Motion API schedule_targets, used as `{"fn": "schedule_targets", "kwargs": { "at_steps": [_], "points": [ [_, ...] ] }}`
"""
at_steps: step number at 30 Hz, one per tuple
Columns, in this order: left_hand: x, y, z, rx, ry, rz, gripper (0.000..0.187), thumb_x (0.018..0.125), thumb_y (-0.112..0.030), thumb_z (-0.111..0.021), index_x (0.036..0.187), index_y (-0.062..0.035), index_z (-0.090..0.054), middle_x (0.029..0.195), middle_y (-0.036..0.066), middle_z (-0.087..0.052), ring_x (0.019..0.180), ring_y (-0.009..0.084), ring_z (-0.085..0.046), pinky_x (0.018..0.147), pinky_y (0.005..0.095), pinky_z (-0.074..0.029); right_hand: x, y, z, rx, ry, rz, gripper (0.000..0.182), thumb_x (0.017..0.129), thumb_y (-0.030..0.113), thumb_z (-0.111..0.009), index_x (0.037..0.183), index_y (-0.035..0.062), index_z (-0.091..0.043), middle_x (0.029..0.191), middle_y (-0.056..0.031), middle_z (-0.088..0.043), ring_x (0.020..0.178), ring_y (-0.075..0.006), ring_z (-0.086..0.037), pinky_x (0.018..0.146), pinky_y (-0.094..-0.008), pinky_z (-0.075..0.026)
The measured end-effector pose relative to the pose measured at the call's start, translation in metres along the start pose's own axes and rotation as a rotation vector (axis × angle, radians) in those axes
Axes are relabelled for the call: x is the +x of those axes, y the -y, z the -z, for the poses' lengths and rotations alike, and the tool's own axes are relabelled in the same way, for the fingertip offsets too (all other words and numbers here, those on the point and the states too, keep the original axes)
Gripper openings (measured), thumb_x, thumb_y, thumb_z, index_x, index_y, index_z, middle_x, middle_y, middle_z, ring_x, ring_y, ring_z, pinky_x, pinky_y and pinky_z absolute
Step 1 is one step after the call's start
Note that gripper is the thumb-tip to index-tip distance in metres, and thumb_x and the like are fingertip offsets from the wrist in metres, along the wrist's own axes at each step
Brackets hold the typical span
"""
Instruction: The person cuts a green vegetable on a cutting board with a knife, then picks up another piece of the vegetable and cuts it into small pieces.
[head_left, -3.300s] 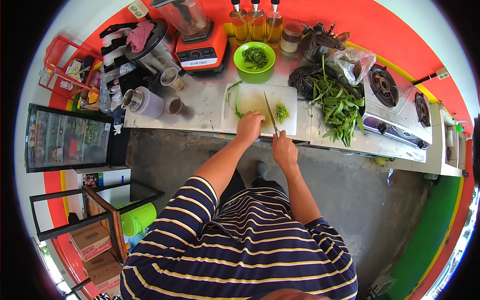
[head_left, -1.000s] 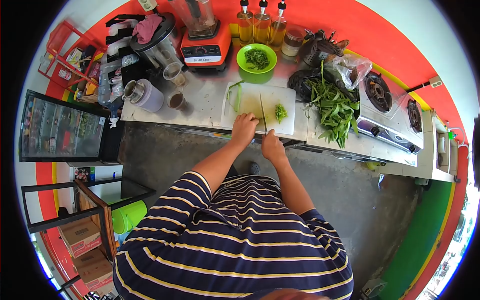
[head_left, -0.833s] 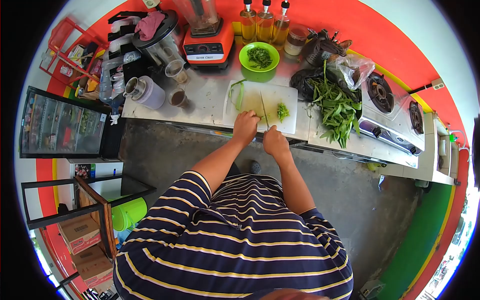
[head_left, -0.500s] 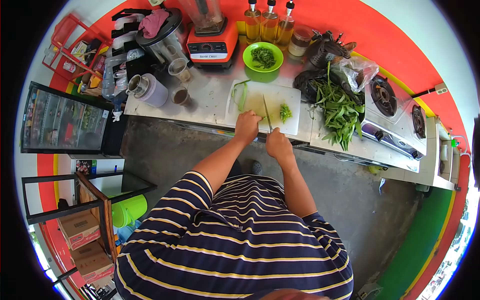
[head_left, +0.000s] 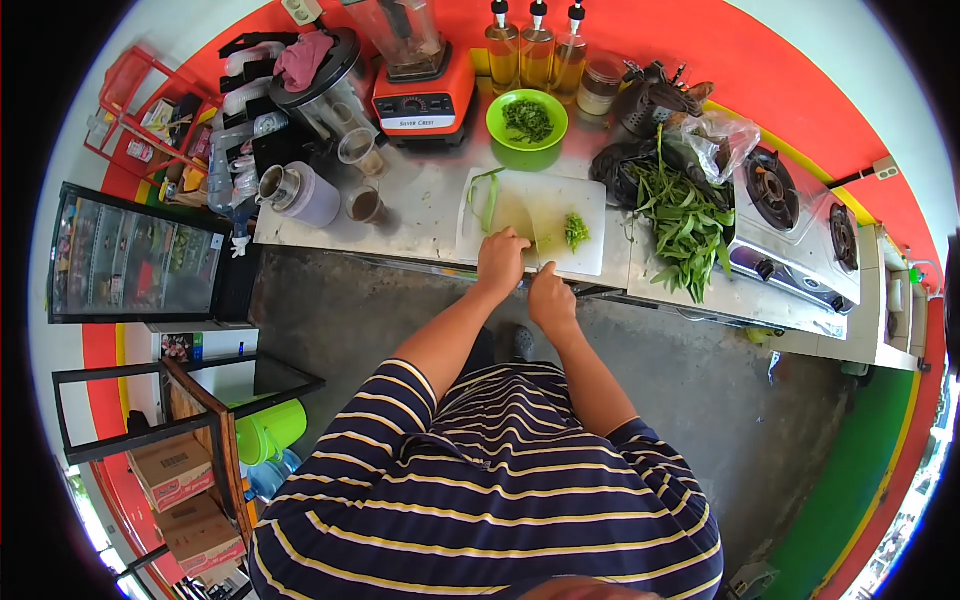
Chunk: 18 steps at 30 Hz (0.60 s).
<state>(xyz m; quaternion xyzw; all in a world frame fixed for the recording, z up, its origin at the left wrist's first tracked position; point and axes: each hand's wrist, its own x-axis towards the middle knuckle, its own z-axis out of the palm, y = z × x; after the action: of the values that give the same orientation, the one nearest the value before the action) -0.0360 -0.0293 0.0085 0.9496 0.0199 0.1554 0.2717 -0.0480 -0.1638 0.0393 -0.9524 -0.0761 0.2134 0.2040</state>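
Note:
On the steel counter lies a white cutting board (head_left: 588, 200). My right hand (head_left: 551, 297) is closed round the handle of a knife (head_left: 537, 232), whose blade points away from me over the board. Just left of the blade, my left hand (head_left: 503, 262) has its fingers curled down at the board's near edge; what they pinch is too small to make out. A small pile of chopped greens (head_left: 577, 231) sits right of the knife, and a long green strip (head_left: 489, 200) lies at the board's left. Behind the board stands a green bowl (head_left: 528, 150) holding chopped leaves (head_left: 527, 121).
Leafy greens (head_left: 685, 235) lie right of the board, beside a gas stove (head_left: 790, 235). Along the back are a red blender (head_left: 424, 105), oil bottles (head_left: 536, 55) and a jar (head_left: 599, 88). Plastic cups (head_left: 367, 206) and a flask (head_left: 305, 195) stand at the left.
The camera view has shifted slightly. The knife blade now stands more upright, edge-on and faint, and my hands remain close together at the board's near edge.

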Motion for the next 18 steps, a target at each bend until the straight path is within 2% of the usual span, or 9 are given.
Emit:
{"fn": "schedule_targets", "kwargs": {
  "at_steps": [6,12,18],
  "points": [
    [0.0,0.0,-0.003,0.0,-0.013,0.017,0.019,0.08,0.0,-0.06,0.085,-0.0072,-0.077,0.084,0.012,-0.066,0.083,0.0344,-0.065,0.077,0.0468,-0.051,0.01,0.0,0.012,-0.083,0.01,0.049,0.034,0.102,0.028,-0.049,0.112,-0.0036,-0.047,0.101,-0.0329,-0.069,0.097,-0.0482,-0.069,0.087,-0.0542,-0.055],
    [-0.002,0.0,-0.002,-0.037,-0.035,0.022,0.017,0.081,-0.001,-0.062,0.085,-0.0063,-0.077,0.087,0.011,-0.068,0.086,0.0338,-0.066,0.079,0.0458,-0.052,0.011,-0.003,0.002,0.018,0.008,0.013,0.033,0.101,0.028,-0.049,0.111,-0.0041,-0.048,0.102,-0.0332,-0.068,0.099,-0.0495,-0.068,0.088,-0.0541,-0.054],
    [-0.005,0.001,0.002,-0.041,0.004,0.057,0.016,0.082,-0.003,-0.063,0.087,-0.0067,-0.078,0.087,0.011,-0.068,0.088,0.0324,-0.067,0.08,0.0445,-0.053,0.024,-0.007,0.011,-0.008,0.027,0.083,0.035,0.101,0.029,-0.05,0.111,-0.0051,-0.049,0.104,-0.0351,-0.067,0.098,-0.0515,-0.067,0.088,-0.0562,-0.053]
  ]
}}
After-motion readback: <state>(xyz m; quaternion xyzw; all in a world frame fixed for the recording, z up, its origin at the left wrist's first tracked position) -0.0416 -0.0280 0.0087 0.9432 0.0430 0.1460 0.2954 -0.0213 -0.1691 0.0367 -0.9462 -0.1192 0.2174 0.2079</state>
